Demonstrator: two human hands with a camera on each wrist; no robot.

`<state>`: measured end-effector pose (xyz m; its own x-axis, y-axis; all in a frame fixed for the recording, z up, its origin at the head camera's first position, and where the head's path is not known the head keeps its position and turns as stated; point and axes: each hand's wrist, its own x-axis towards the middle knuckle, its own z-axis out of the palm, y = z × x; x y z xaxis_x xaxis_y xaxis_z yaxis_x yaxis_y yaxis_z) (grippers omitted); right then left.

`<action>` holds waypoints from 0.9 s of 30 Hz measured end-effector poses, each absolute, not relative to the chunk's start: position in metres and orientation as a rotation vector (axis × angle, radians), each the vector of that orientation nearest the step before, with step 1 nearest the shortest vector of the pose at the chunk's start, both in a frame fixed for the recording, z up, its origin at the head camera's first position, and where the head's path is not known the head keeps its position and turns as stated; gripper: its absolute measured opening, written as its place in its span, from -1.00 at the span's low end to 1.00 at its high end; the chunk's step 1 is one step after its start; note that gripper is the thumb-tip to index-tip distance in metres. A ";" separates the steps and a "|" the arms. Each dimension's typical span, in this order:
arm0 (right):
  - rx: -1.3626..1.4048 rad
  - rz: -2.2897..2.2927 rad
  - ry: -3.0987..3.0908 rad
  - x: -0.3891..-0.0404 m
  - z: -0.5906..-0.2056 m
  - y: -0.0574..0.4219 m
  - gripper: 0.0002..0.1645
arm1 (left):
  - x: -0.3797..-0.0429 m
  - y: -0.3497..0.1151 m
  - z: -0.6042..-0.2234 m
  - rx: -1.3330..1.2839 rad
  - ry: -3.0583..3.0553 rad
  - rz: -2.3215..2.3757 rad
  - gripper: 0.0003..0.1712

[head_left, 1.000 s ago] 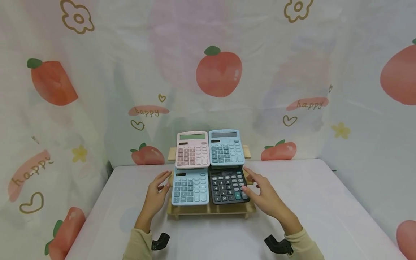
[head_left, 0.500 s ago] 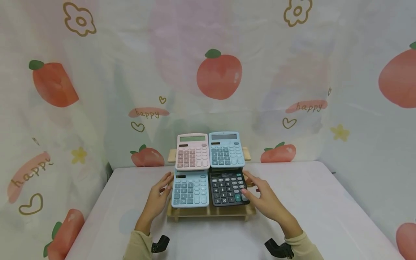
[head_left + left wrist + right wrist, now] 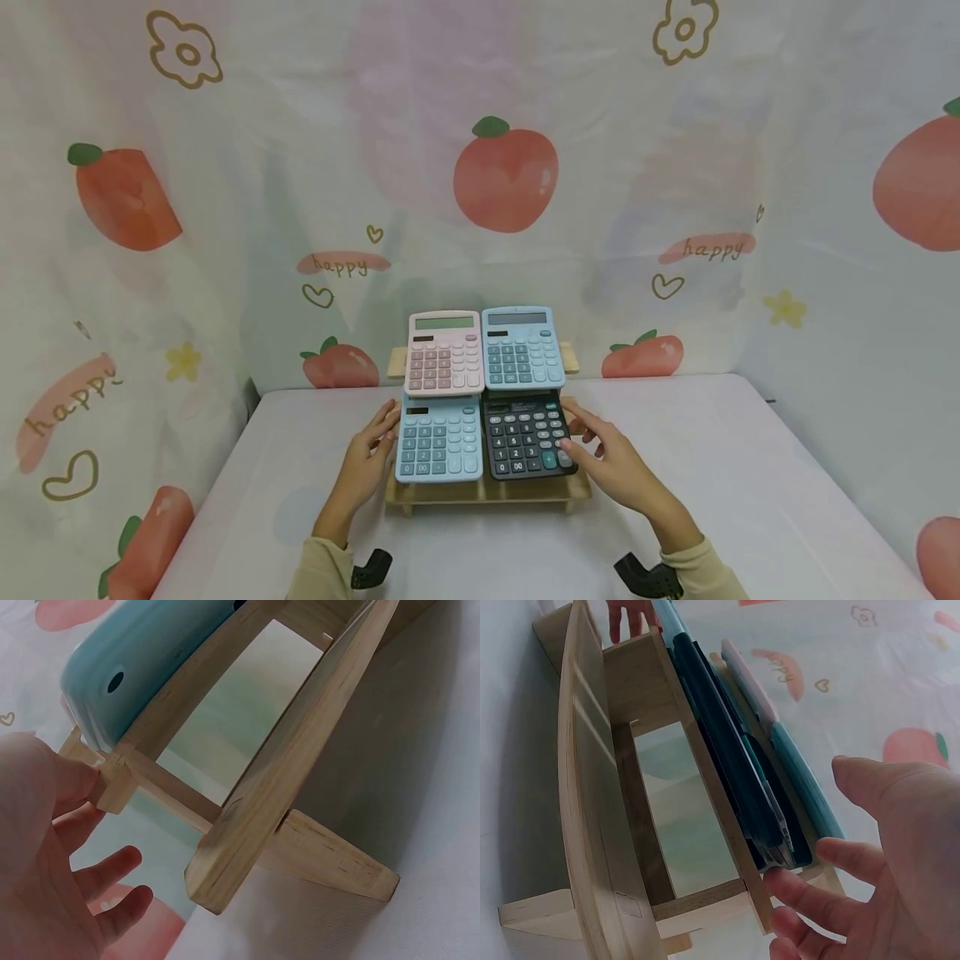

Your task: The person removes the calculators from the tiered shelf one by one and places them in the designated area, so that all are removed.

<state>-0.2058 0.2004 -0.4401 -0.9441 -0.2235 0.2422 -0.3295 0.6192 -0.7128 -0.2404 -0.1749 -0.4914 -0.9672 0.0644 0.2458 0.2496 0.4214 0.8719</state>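
Observation:
A small wooden rack (image 3: 487, 493) holds calculators in two tiers. On the upper tier lean a pink calculator (image 3: 444, 354) at left and a light blue one (image 3: 522, 350) at right. Below them stand another light blue calculator (image 3: 439, 442) and a black calculator (image 3: 528, 437). My left hand (image 3: 362, 467) is at the rack's left side; in the left wrist view its thumb and forefinger meet the end of a wooden rail (image 3: 118, 784), other fingers loose. At the right side, my right hand (image 3: 618, 467) has its fingers spread, with fingertips (image 3: 784, 881) by the black calculator's lower corner.
A white cloth covers the table (image 3: 480, 554), and the rack stands on it near the back. Behind rises a fabric backdrop (image 3: 585, 275) printed with fruit and hearts. Black wrist mounts (image 3: 371, 569) stick out inward from both sleeves.
The whole scene has shifted slightly down in the head view. Both hands stay beside the rack with only small finger shifts, and the calculators keep their places.

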 end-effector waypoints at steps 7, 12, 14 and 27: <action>0.495 1.303 -2.696 -0.208 -0.444 0.203 -0.31 | -0.239 -0.174 -0.491 -0.272 -2.495 -1.594 -0.54; 0.499 1.341 -2.714 -0.209 -0.445 0.204 -0.33 | -0.239 -0.175 -0.492 -0.265 -2.500 -1.589 -0.54; 0.513 1.382 -2.722 -0.209 -0.446 0.205 -0.33 | -0.239 -0.175 -0.491 -0.263 -2.502 -1.586 -0.54; 0.620 1.782 -2.622 -0.215 -0.455 0.210 -0.32 | -0.242 -0.175 -0.493 -0.274 -2.487 -1.576 -0.54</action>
<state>-0.2146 0.2095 -0.4554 -0.9226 -0.3596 0.1392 -0.2620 0.3194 -0.9107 -0.2417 -0.1750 -0.4930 -0.9660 0.0568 0.2521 0.2522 0.4197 0.8719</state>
